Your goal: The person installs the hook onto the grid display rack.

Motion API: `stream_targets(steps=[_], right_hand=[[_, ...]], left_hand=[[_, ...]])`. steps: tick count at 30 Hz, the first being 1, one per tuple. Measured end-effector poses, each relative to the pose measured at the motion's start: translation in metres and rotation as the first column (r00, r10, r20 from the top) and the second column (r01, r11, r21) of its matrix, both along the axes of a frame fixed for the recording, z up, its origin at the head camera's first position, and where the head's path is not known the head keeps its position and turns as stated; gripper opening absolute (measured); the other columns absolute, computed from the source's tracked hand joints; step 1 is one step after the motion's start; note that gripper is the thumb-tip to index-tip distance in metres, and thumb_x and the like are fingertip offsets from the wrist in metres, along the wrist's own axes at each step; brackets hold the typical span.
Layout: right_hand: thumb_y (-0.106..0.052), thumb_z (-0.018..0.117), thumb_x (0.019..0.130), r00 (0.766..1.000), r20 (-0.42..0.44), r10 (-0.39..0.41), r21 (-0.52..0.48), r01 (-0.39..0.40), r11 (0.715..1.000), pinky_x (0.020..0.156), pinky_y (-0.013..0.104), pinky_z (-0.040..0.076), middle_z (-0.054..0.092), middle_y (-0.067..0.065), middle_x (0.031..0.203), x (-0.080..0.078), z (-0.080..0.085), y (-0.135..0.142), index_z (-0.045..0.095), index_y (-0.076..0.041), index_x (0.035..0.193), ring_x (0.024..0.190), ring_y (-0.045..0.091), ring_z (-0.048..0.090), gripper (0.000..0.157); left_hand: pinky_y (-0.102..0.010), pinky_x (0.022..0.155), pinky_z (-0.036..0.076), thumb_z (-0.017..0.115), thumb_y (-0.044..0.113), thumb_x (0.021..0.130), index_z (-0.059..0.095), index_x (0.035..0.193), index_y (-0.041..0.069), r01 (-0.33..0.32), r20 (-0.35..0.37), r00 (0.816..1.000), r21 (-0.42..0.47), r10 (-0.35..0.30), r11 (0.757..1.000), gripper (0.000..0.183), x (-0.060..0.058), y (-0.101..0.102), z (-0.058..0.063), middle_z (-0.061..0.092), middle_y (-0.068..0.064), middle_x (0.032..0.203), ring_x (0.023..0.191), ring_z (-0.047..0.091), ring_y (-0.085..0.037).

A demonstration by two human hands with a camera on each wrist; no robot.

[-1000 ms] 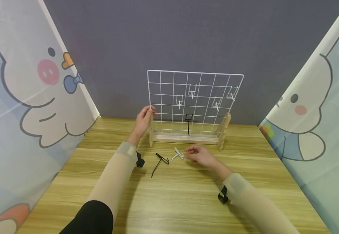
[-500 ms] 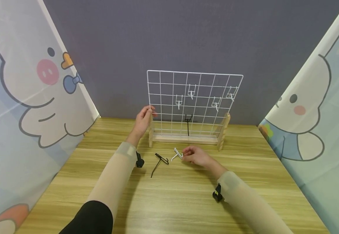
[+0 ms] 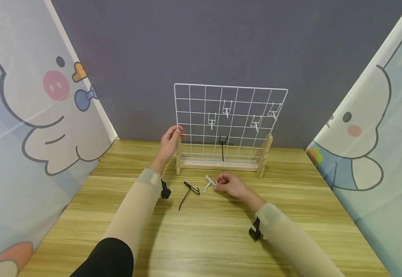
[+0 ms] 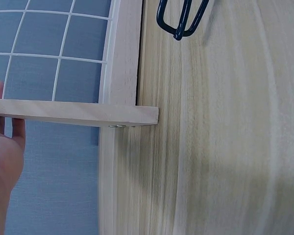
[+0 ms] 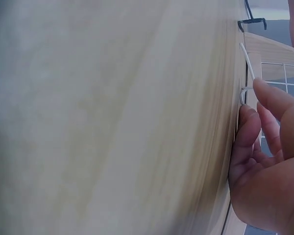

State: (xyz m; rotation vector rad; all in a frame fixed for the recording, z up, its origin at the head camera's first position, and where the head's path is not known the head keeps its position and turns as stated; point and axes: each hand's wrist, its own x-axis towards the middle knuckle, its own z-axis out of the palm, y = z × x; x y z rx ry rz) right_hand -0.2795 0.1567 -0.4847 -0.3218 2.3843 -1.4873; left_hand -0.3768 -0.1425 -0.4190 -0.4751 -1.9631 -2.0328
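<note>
My left hand [image 3: 169, 143] holds the left side of a white wire grid rack [image 3: 218, 164] with a wooden stand. In the left wrist view, that hand [image 4: 5, 161] has its fingers about the wooden upright [image 4: 73, 112]. On the table, my right hand [image 3: 233, 186] pinches the curved end of a white metal hook [image 3: 209, 182] between thumb and fingers. The right wrist view shows the same hook [image 5: 247, 61] at the right hand's [image 5: 269, 186] fingertips, partly hidden. A black hook [image 3: 189, 187] lies to the left of it.
Several white hooks [image 3: 226, 110] hang on the grid's upper half. One black hook [image 3: 223, 142] hangs lower, near the middle. A grey wall [image 3: 145, 77] stands behind the rack, and cartoon-printed panels [image 3: 31, 115] flank the wood-grain table [image 3: 201, 238].
My right hand has moved left to the white hook and taken hold of its curved end. The hook has tilted slightly. My left hand has stayed on the rack.
</note>
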Motion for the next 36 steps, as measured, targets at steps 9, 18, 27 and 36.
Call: stream_targets(steps=[9, 18, 27, 36], right_hand=[[-0.010, 0.078, 0.100, 0.999, -0.031, 0.011, -0.002, -0.011, 1.000, 0.065, 0.024, 0.048, 0.070, 0.010, 0.103, -0.0024, -0.0029, 0.0014, 0.069, 0.001, 0.126, 0.082, 0.014, 0.057, 0.030], [-0.010, 0.074, 0.104, 0.999, -0.033, -0.006, 0.001, 0.006, 1.000, 0.062, 0.025, 0.049, 0.071, 0.010, 0.103, -0.0012, -0.0025, 0.0022, 0.071, -0.001, 0.130, 0.077, 0.014, 0.056, 0.028], [-0.007, 0.071, 0.106, 0.999, -0.037, 0.009, 0.004, -0.009, 1.000, 0.060, 0.023, 0.048, 0.071, 0.009, 0.101, -0.0014, -0.0026, 0.0024, 0.072, -0.001, 0.130, 0.074, 0.013, 0.054, 0.026], [-0.007, 0.069, 0.106, 0.999, -0.002, 0.051, -0.036, -0.051, 0.998, 0.061, 0.022, 0.047, 0.068, 0.007, 0.100, 0.0009, -0.0009, 0.0070, 0.065, 0.006, 0.137, 0.074, 0.013, 0.055, 0.034]], left_hand=[[-0.057, 0.125, 0.044, 0.045, 0.020, 0.119, 0.054, 0.139, -0.012, -0.002, 0.019, 1.000, -0.004, 0.002, 1.000, 0.038, -0.0012, 0.0013, 0.0006, 0.067, -0.029, 0.121, 0.122, 0.068, -0.049], [-0.056, 0.125, 0.044, 0.045, 0.020, 0.119, 0.060, 0.132, -0.006, -0.005, 0.009, 1.000, 0.012, 0.005, 1.000, 0.032, -0.0029, 0.0012, -0.0006, 0.064, -0.036, 0.123, 0.125, 0.061, -0.061], [-0.056, 0.124, 0.044, 0.045, 0.019, 0.119, 0.054, 0.138, -0.013, -0.009, 0.003, 1.000, 0.016, 0.009, 1.000, 0.039, -0.0003, 0.0027, 0.0019, 0.066, -0.034, 0.120, 0.120, 0.066, -0.055], [-0.061, 0.123, 0.044, 0.046, 0.021, 0.118, 0.057, 0.139, -0.009, -0.019, 0.035, 0.999, -0.006, 0.019, 1.000, 0.038, -0.0023, 0.0021, 0.0001, 0.072, -0.011, 0.112, 0.126, 0.065, -0.058]])
